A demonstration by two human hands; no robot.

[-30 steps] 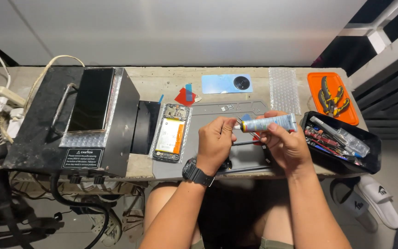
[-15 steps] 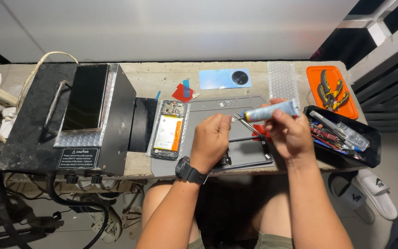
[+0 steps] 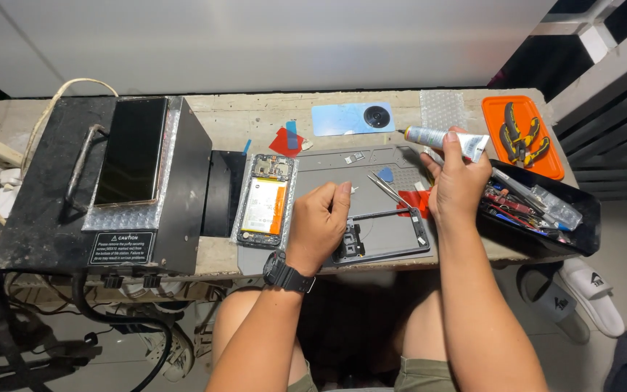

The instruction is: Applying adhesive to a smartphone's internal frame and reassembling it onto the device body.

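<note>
since half a second before, the right hand (image 3: 459, 185) had lifted away from the grey work mat (image 3: 313, 258) and swung outward, carrying the small white glue tube (image 3: 444, 139) up toward the far right of the bench, so its nozzle no longer pointed at the black phone frame (image 3: 390, 236). the fingers of that hand were closed around the tube's flat tail end, with the tube lying nearly level and its tip pointing left, just beside the blue phone back cover (image 3: 353, 118). the left hand (image 3: 321, 221), with a black watch (image 3: 284, 272) on its wrist, rested on the mat with its fingers curled down, pressing on the near left corner of the phone frame; how tightly it gripped could not be told. the frame lay flat at the mat's near edge, between the two hands. a pair of tweezers (image 3: 386, 190) lay on the mat just beyond it, near a small blue pick (image 3: 385, 174). to the left, an opened phone (image 3: 266, 203) showed its orange battery, lying beside a black box-shaped machine (image 3: 110, 185) with a dark screen resting on top. on the right, a black tray (image 3: 575, 232) held mixed tools, and an orange tray (image 3: 546, 160) behind it held pliers (image 3: 520, 134).
</note>
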